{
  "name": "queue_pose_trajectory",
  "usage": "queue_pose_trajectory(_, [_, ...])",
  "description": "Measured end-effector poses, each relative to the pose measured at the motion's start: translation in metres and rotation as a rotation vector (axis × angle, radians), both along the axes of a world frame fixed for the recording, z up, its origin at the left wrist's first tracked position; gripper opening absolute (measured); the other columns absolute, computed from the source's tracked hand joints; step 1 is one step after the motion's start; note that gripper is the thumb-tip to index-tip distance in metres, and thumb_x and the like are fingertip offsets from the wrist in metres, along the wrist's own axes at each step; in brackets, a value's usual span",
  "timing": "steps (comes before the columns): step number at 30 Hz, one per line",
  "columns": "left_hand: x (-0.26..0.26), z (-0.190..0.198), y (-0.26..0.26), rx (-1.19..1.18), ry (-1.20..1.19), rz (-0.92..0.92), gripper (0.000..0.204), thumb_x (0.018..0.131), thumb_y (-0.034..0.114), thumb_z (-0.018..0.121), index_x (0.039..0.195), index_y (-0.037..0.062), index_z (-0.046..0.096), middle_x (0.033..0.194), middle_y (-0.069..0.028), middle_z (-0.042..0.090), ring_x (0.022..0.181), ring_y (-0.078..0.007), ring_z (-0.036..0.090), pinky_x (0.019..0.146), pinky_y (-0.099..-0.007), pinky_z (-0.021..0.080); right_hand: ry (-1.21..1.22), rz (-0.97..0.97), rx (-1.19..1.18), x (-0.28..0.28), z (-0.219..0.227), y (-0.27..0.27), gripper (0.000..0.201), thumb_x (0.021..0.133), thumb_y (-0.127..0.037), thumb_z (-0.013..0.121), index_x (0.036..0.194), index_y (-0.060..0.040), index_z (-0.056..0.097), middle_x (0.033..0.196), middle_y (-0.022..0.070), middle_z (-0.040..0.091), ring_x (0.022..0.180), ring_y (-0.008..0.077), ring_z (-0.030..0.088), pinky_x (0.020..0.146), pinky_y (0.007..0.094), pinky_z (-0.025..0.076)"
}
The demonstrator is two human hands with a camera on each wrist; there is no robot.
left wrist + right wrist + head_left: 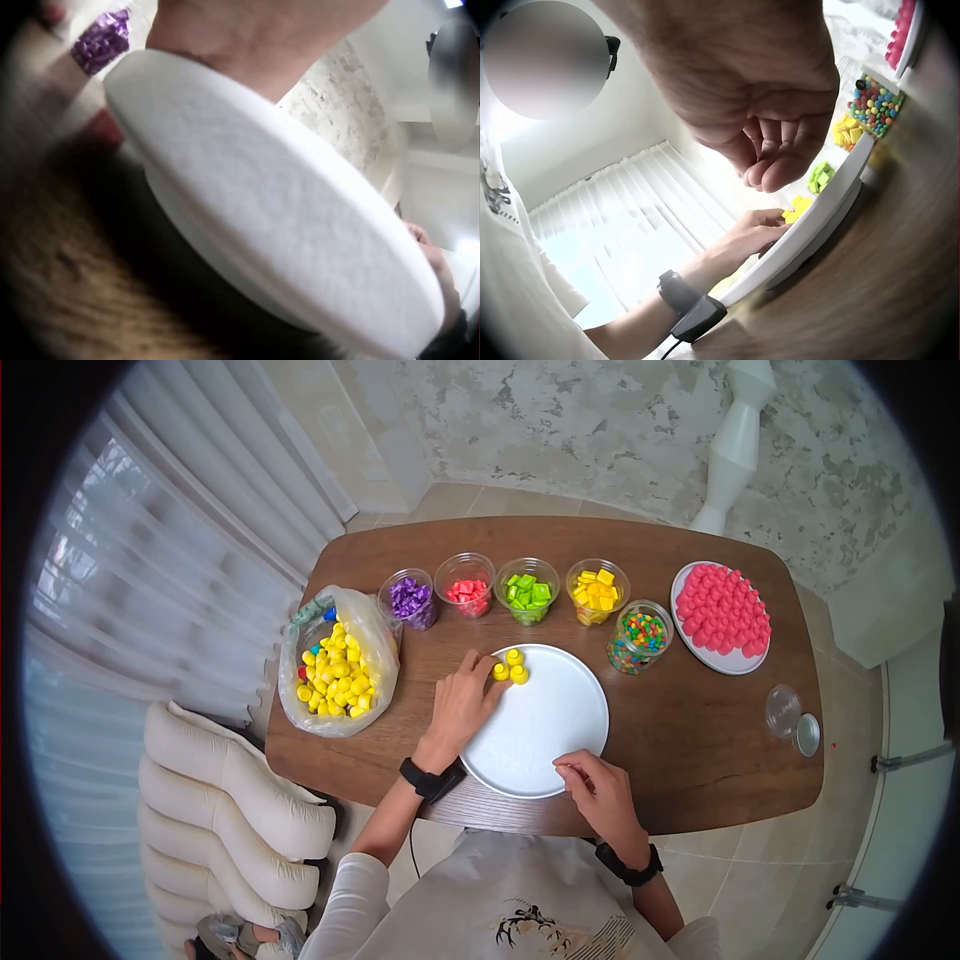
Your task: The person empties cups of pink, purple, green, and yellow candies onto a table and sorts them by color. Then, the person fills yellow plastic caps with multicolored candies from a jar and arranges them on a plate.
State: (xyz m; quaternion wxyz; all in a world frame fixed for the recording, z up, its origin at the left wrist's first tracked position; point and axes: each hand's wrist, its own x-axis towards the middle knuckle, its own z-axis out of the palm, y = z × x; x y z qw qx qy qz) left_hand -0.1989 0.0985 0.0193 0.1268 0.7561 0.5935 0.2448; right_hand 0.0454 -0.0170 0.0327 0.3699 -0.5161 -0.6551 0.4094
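Observation:
A white plate (545, 745) lies at the table's near middle, also filling the left wrist view (285, 217). Three yellow pieces (510, 665) sit together at its far left edge. My left hand (465, 700) rests on the plate's left rim with relaxed fingers, its fingertips right beside the yellow pieces (795, 210). My right hand (595, 785) hovers at the plate's near rim (817, 217). In the right wrist view the right hand (769, 169) has loosely curled fingers with nothing in them.
A clear bag of yellow pieces (335, 670) lies left of the plate. Behind stand cups of purple (410, 598), red (466, 585), green (527, 590) and yellow (597, 592) pieces, a candy jar (640, 635) and a plate of pink pieces (722, 615). Two small lids (795, 720) lie far right.

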Motion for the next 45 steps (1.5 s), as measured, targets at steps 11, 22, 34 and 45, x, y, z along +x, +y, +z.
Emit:
queue_pose_trajectory(11, [0.047, 0.044, -0.064, -0.098, -0.398, -0.192, 0.033, 0.087, -0.004, 0.074, 0.119, -0.0021, 0.069, 0.103, -0.0147, 0.07, 0.079, -0.0247, 0.069, 0.074, -0.0322, 0.057, 0.078, -0.04, 0.044, -0.011, 0.001, 0.013, 0.036, 0.099, -0.025, 0.073, 0.126, -0.0069, 0.057, 0.081, 0.012, 0.07, 0.072, 0.0303, 0.073, 0.062, 0.0402, 0.055])
queue_pose_trajectory(22, [0.085, 0.043, -0.067, -0.151, -0.349, -0.464, 0.03, 0.091, 0.0, 0.074, 0.12, -0.0017, 0.069, 0.114, -0.0165, 0.071, 0.098, -0.0365, 0.07, 0.085, -0.039, 0.057, 0.242, -0.182, 0.003, 0.02, -0.009, 0.009, 0.027, 0.107, -0.028, 0.061, 0.118, -0.0042, 0.053, 0.081, 0.0193, 0.067, 0.072, 0.0388, 0.069, 0.062, 0.0438, 0.051])
queue_pose_trajectory(34, [0.155, 0.07, 0.057, 0.34, -0.03, -0.423, 0.041, 0.087, -0.004, 0.071, 0.127, 0.0045, 0.07, 0.107, -0.0152, 0.066, 0.084, -0.0334, 0.069, 0.073, -0.0405, 0.055, 0.244, -0.355, -0.007, 0.033, -0.009, -0.002, 0.022, 0.106, -0.02, 0.063, 0.118, -0.003, 0.057, 0.075, 0.009, 0.059, 0.062, 0.015, 0.055, 0.059, 0.0311, 0.045])
queue_pose_trajectory(45, [0.143, 0.06, 0.018, 0.061, -0.358, -0.41, 0.037, 0.084, 0.005, 0.082, 0.12, 0.0015, 0.074, 0.095, -0.0095, 0.068, 0.078, -0.0166, 0.063, 0.074, -0.0308, 0.053, 0.336, -0.387, -0.069, 0.046, -0.008, 0.002, 0.025, 0.103, -0.016, 0.067, 0.125, -0.0042, 0.061, 0.083, 0.0127, 0.068, 0.065, 0.0177, 0.063, 0.062, 0.0321, 0.051])
